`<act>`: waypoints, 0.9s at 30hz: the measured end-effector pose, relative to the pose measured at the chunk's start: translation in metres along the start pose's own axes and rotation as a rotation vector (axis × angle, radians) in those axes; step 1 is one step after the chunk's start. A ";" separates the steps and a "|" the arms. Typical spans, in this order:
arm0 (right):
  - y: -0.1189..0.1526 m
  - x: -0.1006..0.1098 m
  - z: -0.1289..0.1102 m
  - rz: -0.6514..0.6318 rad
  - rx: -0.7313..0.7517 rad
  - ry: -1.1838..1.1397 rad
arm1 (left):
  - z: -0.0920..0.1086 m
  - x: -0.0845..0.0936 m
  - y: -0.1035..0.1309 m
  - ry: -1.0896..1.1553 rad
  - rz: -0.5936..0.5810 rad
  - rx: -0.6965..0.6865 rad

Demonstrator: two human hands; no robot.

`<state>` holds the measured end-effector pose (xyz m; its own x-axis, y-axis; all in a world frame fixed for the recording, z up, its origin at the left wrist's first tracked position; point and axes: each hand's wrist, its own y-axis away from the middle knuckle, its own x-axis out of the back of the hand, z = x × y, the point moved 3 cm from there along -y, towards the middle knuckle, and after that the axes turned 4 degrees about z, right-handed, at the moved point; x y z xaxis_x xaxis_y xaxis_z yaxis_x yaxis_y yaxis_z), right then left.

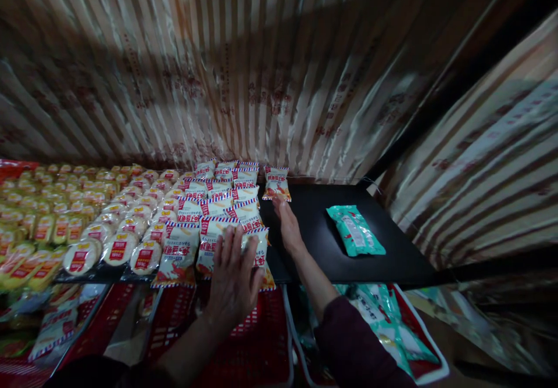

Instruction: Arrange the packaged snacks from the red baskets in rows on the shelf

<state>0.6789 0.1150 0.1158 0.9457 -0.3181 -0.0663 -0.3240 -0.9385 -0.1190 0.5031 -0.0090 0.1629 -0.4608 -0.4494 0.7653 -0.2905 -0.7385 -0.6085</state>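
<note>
My left hand (233, 277) lies flat with its fingers spread over the front snack bags (213, 243), which are white and orange with striped edges. Those bags stand in rows on a black shelf (305, 214). Further back, my right hand (288, 225) reaches out with its fingers stretched, the tips at the lower edge of a single snack bag (276, 182). That bag sits slightly apart, to the right of the rows. Whether the fingertips press on it is hard to see.
A teal bag (356, 231) lies on the shelf at right. Round white packaged cakes (120, 247) and yellow packets (43, 228) fill the left. Below are a red basket (257, 347) and a white-rimmed basket (438, 356) holding teal bags. A striped curtain (261, 86) hangs behind.
</note>
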 end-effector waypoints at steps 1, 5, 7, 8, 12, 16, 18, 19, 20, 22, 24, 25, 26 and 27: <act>0.010 0.001 0.004 -0.003 -0.017 0.005 | 0.006 -0.004 0.006 0.009 -0.012 0.001; 0.038 -0.007 0.016 -0.055 -0.100 -0.031 | 0.014 -0.016 0.007 0.021 -0.031 -0.003; 0.044 -0.013 0.016 -0.060 -0.128 -0.068 | 0.012 -0.017 0.000 0.016 -0.026 -0.014; 0.046 -0.016 0.015 -0.061 -0.142 -0.087 | 0.011 -0.018 -0.003 0.009 -0.023 -0.016; 0.053 -0.027 0.008 -0.085 -0.167 -0.125 | 0.006 -0.021 -0.009 -0.013 -0.009 -0.017; 0.063 -0.030 0.007 -0.109 -0.147 -0.077 | 0.007 -0.027 -0.007 -0.028 0.005 0.018; 0.065 -0.029 0.009 -0.112 -0.146 -0.059 | 0.008 -0.029 -0.006 -0.032 0.022 0.030; 0.064 -0.027 0.010 -0.101 -0.140 -0.054 | 0.009 -0.030 -0.005 -0.032 0.032 0.033; 0.062 -0.025 0.011 -0.081 -0.131 -0.049 | 0.009 -0.030 -0.005 -0.031 0.041 0.035; 0.053 -0.021 0.013 -0.024 -0.115 -0.043 | 0.009 -0.030 -0.004 -0.024 0.056 0.027; 0.039 -0.018 0.017 0.019 -0.111 -0.042 | 0.008 -0.030 -0.002 -0.012 0.063 0.010; 0.031 -0.017 0.019 0.023 -0.107 -0.042 | 0.008 -0.030 -0.002 -0.005 0.065 0.001; 0.023 -0.018 0.021 0.016 -0.096 -0.043 | 0.008 -0.030 -0.001 0.001 0.067 -0.005; 0.014 -0.019 0.023 0.003 -0.079 -0.048 | 0.008 -0.031 0.000 0.007 0.072 -0.009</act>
<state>0.6559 0.1107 0.0926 0.9420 -0.3155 -0.1142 -0.3217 -0.9460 -0.0401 0.5243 0.0008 0.1414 -0.4866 -0.4977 0.7180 -0.2637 -0.6998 -0.6639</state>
